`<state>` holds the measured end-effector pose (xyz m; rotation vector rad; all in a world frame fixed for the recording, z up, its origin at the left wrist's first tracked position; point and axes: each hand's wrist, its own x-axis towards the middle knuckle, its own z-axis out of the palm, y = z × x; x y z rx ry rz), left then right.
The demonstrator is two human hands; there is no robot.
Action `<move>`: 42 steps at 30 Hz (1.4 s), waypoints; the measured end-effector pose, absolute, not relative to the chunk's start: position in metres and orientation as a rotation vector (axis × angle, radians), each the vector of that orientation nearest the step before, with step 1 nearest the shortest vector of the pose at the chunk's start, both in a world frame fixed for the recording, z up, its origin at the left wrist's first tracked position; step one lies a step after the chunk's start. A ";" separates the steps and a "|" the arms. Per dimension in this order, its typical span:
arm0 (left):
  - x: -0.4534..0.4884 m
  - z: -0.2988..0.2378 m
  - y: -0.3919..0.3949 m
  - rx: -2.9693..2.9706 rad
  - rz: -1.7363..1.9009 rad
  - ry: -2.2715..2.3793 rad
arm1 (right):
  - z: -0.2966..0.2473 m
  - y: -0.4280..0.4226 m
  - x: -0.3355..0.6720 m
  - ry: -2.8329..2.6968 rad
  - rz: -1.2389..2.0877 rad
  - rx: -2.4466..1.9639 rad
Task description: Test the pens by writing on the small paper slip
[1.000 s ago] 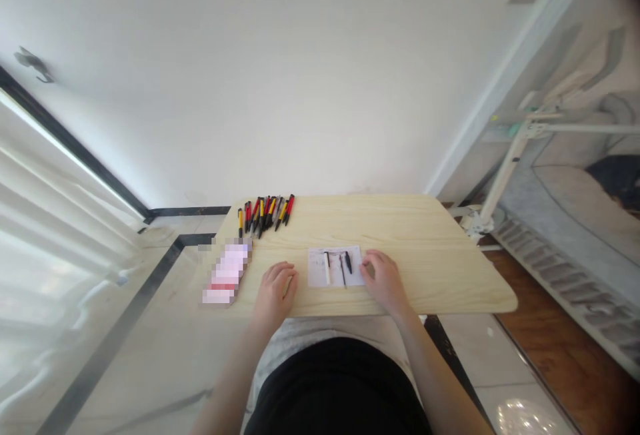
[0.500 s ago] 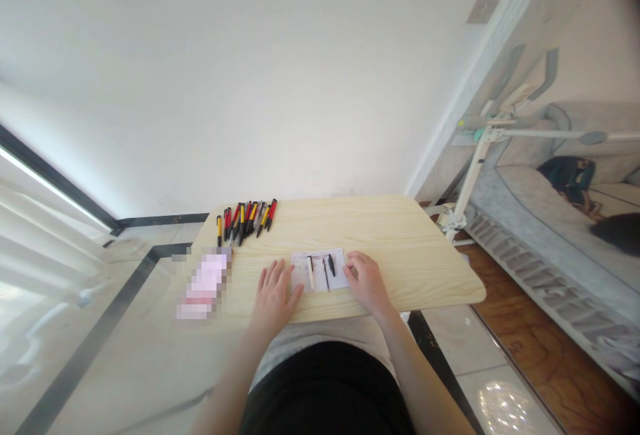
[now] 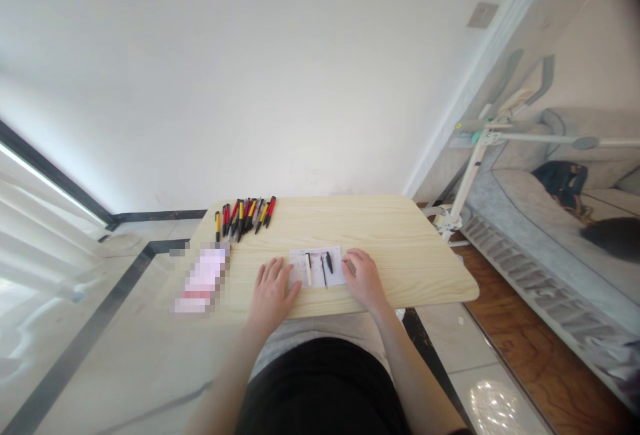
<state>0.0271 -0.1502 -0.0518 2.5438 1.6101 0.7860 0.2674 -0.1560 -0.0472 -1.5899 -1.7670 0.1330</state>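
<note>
On the light wood table (image 3: 400, 242), a white paper sheet (image 3: 316, 283) with printed marks lies before me. Three slim pieces rest on it in a row: a white pen barrel (image 3: 309, 271) with a dark end, a thin dark pen refill (image 3: 325, 274), and a short black pen piece (image 3: 329, 262). My left hand (image 3: 273, 292) lies flat at the sheet's left edge, fingers stretched and thumb apart. At its right edge rests my right hand (image 3: 364, 276), fingers loosely bent and thumb apart. Neither hand holds anything.
A pile of pens (image 3: 245, 216), red, yellow and grey with black parts, lies at the table's far left. Nearer, a pixelated pink-white item (image 3: 203, 278) sits by the left edge. A wall stands behind; exercise equipment (image 3: 473, 175) and a grey sofa (image 3: 520, 202) are on the right.
The whole view has shifted slightly. Both hands, the sheet and the pen pieces keep their places relative to one another.
</note>
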 end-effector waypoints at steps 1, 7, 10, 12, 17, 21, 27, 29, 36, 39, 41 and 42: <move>0.027 -0.052 -0.150 2.540 0.792 1.609 | -0.047 -0.156 0.267 -1.762 0.138 -1.590; 0.027 -0.052 -0.151 2.520 0.810 1.589 | -0.049 -0.155 0.269 -1.672 0.184 -1.552; 0.026 -0.051 -0.149 2.473 0.867 1.582 | -0.051 -0.155 0.273 -1.518 0.227 -1.494; 0.026 -0.048 -0.146 2.417 0.938 1.598 | -0.054 -0.155 0.276 -1.383 0.293 -1.474; 0.038 -0.030 -0.136 2.308 0.996 1.598 | -0.061 -0.156 0.280 -1.103 0.472 -1.435; 0.056 -0.017 -0.127 2.230 0.668 1.687 | -0.064 -0.155 0.281 -1.049 0.525 -1.360; 0.076 -0.011 -0.116 2.238 0.273 1.808 | -0.065 -0.152 0.282 -1.053 0.507 -1.313; 0.078 -0.011 -0.113 2.253 0.197 1.819 | -0.064 -0.152 0.282 -1.092 0.457 -1.314; 0.078 -0.012 -0.109 2.307 0.101 1.782 | -0.058 -0.154 0.280 -1.111 0.478 -1.447; 0.079 -0.013 -0.109 2.311 0.114 1.799 | -0.058 -0.155 0.279 -1.151 0.471 -1.483; 0.080 -0.013 -0.109 2.322 0.124 1.810 | -0.058 -0.155 0.279 -1.185 0.452 -1.494; 0.080 -0.013 -0.109 2.330 0.121 1.809 | -0.058 -0.154 0.279 -1.199 0.451 -1.494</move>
